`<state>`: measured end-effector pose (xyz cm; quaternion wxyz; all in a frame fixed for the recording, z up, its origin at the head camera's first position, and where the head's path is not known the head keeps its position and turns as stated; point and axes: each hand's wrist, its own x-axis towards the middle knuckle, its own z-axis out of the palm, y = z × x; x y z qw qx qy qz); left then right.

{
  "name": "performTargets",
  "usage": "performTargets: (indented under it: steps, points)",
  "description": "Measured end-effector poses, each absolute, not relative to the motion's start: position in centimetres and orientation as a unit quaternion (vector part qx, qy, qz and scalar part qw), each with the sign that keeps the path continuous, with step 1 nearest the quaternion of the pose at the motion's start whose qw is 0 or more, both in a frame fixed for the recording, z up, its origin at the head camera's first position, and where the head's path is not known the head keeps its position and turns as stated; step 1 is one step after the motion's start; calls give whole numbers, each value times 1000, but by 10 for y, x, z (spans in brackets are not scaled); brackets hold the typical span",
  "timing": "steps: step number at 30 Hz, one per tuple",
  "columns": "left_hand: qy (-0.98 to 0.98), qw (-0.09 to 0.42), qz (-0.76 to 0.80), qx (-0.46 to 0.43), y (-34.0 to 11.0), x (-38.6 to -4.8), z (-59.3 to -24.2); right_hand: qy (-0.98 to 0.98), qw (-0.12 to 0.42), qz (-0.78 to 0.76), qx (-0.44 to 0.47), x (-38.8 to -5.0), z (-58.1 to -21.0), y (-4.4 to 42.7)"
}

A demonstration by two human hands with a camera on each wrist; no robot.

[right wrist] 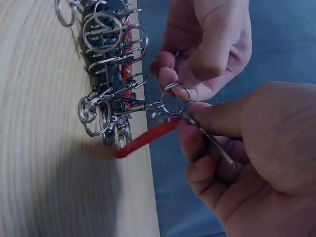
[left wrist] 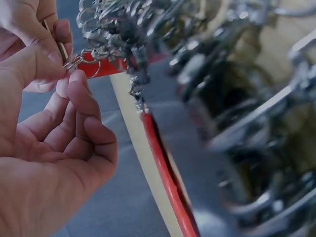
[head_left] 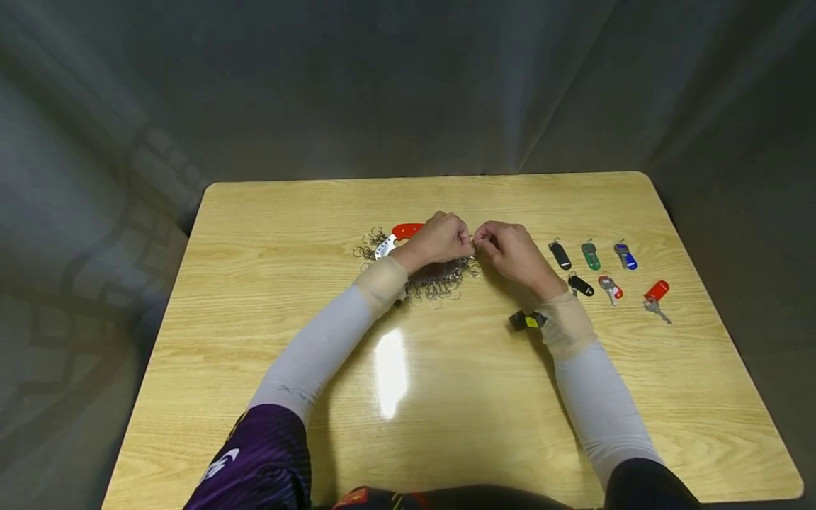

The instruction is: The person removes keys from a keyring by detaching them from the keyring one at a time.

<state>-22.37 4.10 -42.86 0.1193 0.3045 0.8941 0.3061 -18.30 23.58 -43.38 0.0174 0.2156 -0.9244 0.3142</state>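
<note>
A key holder (head_left: 385, 246) with a red edge and many dangling metal rings lies beneath my left hand (head_left: 440, 237). In the left wrist view, the thumb and forefinger of that hand pinch a split ring (right wrist: 174, 88) that hangs from one of the holder's clips. My right hand (head_left: 510, 251) grips a metal key (right wrist: 212, 140) between thumb and fingers, close against the split ring. From the same spot a red key tag (right wrist: 150, 139) sticks out toward the holder. Both hands meet at the holder's right side. Whether the key's small ring is threaded through the split ring I cannot tell.
Right of my hands lie several tagged keys: a black tag (head_left: 560, 256), a green one (head_left: 591, 256), a blue one (head_left: 630, 261), a second black one (head_left: 581, 285) and red ones (head_left: 657, 290). A dark wrist camera (head_left: 526, 321) sits by my right wrist. Grey curtain surrounds the wooden table (head_left: 255, 283).
</note>
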Motion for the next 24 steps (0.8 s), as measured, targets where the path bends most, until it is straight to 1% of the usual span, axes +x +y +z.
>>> performTargets:
  steps: [8,11,18,24]
  points:
    - [898,109,308,294,44,-225,-421,-922,72,273,266,-179,-430,233]
    - [901,111,306,286,44,-225,-421,-922,80,253,282,-177,-430,231]
    - [899,135,318,267,43,-226,-426,-920,86,243,294,-176,-427,229]
    - [882,159,347,275,41,-225,-430,-917,56,313,240,-176,-424,227]
